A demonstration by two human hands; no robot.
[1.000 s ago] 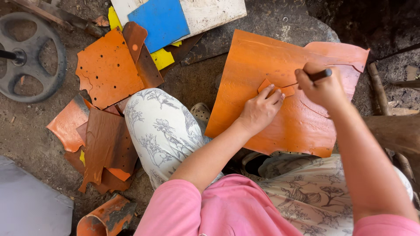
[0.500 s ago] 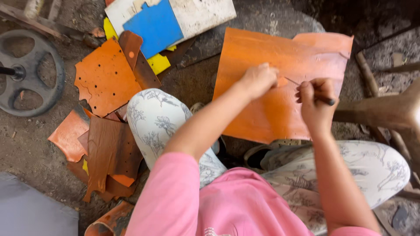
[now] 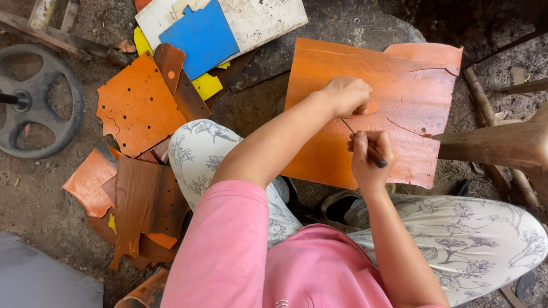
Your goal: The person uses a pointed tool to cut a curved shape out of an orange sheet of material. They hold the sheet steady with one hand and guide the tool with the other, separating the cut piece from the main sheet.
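1. The large orange leather sheet [image 3: 365, 114] lies flat on a dark stone slab [image 3: 342, 23], in front of the seated person's knees, reaching toward the slab's right edge.
2. The left hand [image 3: 345, 96] is clenched, knuckles up, pressing a small orange template piece [image 3: 368, 108] down on the sheet near its middle.
3. The right hand [image 3: 371, 157] grips a thin dark marking tool [image 3: 359, 142], its point touching the sheet just below the template.
4. Judging by this, the step in hand is tracing around the template; the next move would call for keeping the left hand firm so the piece does not slip while the point follows its edge.
5. Off the slab's left edge, on the dirt floor, lie a perforated orange piece [image 3: 137, 105], brown scraps [image 3: 142, 205], a blue sheet [image 3: 202, 37] on a white board [image 3: 262, 17], and yellow offcuts [image 3: 205, 85].
6. A dark metal wheel [image 3: 40, 102] sits at far left.
7. A wooden beam [image 3: 502, 145] juts in from the right, overlapping the sheet's right edge, and may crowd tracing there.
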